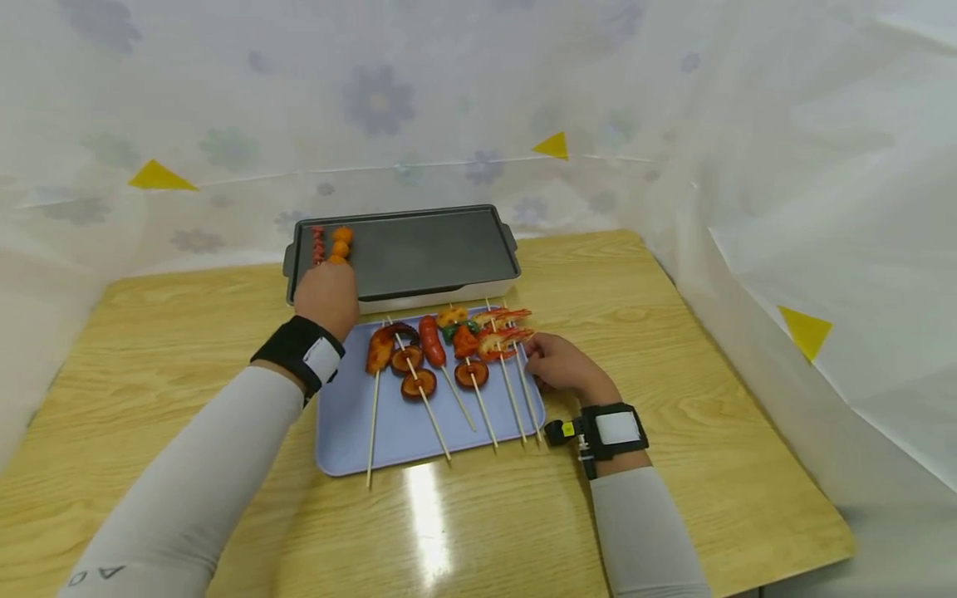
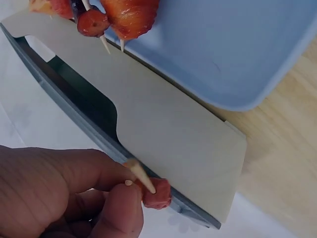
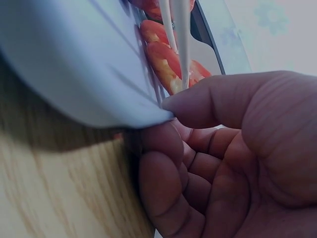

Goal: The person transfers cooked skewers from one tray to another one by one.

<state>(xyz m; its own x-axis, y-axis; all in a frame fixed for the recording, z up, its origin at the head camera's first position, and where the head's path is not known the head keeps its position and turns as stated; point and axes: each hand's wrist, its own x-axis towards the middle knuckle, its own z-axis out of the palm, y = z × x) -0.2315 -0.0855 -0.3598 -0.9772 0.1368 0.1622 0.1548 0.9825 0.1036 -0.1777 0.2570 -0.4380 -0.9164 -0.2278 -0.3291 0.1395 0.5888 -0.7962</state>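
Observation:
At the left end of a dark griddle (image 1: 426, 249), my left hand (image 1: 327, 299) pinches the stick ends of a red meat skewer (image 1: 317, 243) and an orange ball skewer (image 1: 341, 236). Close up in the left wrist view, one wooden stick (image 2: 142, 177) and a red cube (image 2: 157, 194) show beside the thumb; the fingers hide the rest. My right hand (image 1: 564, 365) grips the right rim of a blue tray (image 1: 336, 444), thumb on top and fingers beneath. That rim (image 3: 148, 117) fills the upper left of the right wrist view.
Across the tray lie several skewers: squid (image 1: 380, 352), mushroom slices (image 1: 417, 384), a sausage (image 1: 431, 340), mixed vegetables (image 1: 465, 340) and shrimp (image 1: 505, 342). Their sticks overhang the tray's front edge. The griddle stands right behind the tray on the wooden table (image 1: 635, 299), near a flowered sheet (image 1: 449, 124).

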